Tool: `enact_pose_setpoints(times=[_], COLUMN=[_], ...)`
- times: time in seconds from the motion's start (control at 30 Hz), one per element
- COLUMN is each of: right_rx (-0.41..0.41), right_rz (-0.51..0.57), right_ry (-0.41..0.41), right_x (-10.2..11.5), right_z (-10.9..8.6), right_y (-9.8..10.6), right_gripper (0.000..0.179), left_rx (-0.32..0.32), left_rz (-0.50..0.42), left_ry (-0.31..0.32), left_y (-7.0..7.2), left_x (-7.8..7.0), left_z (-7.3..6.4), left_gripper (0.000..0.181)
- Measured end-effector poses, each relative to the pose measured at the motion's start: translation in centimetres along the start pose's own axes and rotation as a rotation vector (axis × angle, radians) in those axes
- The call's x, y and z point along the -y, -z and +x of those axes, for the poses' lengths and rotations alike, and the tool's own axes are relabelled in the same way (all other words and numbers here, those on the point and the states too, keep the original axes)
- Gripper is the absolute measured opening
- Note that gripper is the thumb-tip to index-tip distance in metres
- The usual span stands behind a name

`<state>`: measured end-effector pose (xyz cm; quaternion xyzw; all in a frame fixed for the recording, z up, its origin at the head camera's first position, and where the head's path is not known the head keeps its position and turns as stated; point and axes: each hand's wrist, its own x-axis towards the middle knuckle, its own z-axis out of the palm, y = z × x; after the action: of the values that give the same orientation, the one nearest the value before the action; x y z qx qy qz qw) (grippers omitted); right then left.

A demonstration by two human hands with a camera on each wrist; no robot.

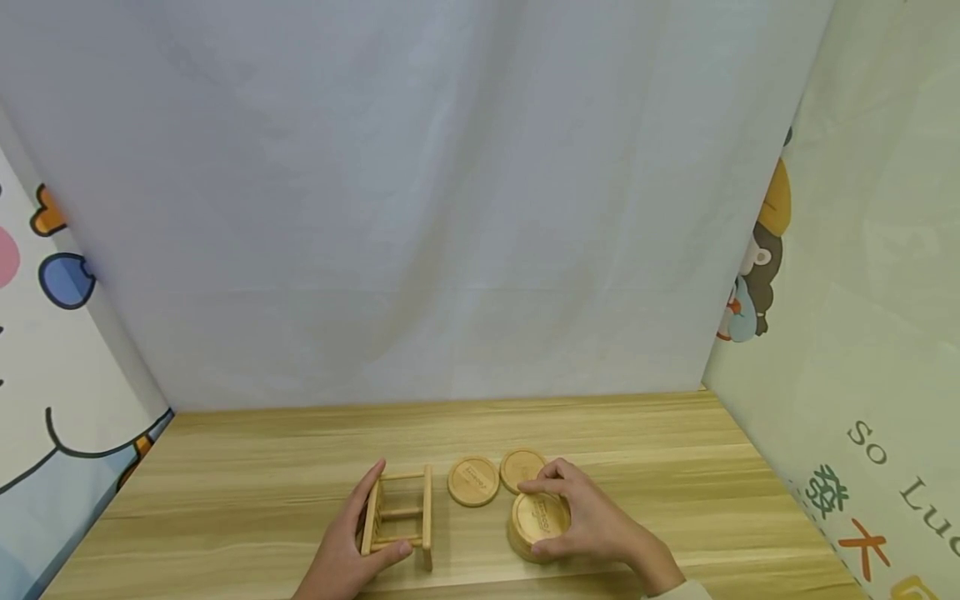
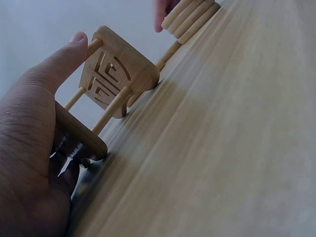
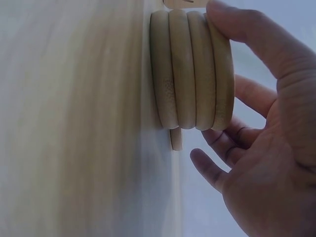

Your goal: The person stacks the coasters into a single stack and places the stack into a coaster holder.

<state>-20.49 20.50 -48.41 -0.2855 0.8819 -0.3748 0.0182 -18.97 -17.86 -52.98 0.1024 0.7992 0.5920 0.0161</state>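
A small wooden coaster holder [image 1: 428,518], with two end panels joined by round bars, stands on the table. My left hand [image 1: 341,554] grips its left panel, thumb along a front bar; in the left wrist view the far panel [image 2: 116,69] shows a cut-out pattern. Right of the holder, my right hand [image 1: 600,523] holds the top round wooden coaster [image 1: 542,518] of a stack between thumb and fingers. Seen from the right wrist, several coasters [image 3: 182,69] sit flush on one another, the thumb at the top one's rim.
Two single coasters lie flat behind the stack: one [image 1: 473,482] nearer the holder, the other [image 1: 520,468] partly behind my right fingers. The wood-grain table [image 1: 300,450] ends at a pale curtain [image 1: 450,250]. Printed walls stand on the left [image 1: 67,358] and right [image 1: 840,350].
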Motion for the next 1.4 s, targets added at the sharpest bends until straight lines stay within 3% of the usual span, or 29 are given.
enact_pose_setpoints(times=[0.7, 0.83, 1.13, 1.4], right_rx=[-0.001, -0.032, -0.163, -0.241], right_rz=[-0.002, -0.004, 0.014, -0.011], right_ry=[-0.007, -0.009, 0.033, 0.033], right_x=[0.00, 0.03, 0.06, -0.09], right_z=[-0.07, -0.02, 0.43, 0.86], right_y=[0.02, -0.01, 0.06, 0.27], right_gripper=[0.080, 0.079, 0.059, 0.056], left_rx=[0.007, 0.005, 0.005, 0.006], left_rz=[-0.006, 0.004, -0.009, -0.048], left_ry=[0.002, 0.002, -0.006, 0.010], left_y=[-0.02, -0.03, 0.13, -0.02], left_x=[0.13, 0.04, 0.08, -0.02], left_z=[0.06, 0.00, 0.07, 0.10], left_gripper=[0.108, 0.108, 0.108, 0.109])
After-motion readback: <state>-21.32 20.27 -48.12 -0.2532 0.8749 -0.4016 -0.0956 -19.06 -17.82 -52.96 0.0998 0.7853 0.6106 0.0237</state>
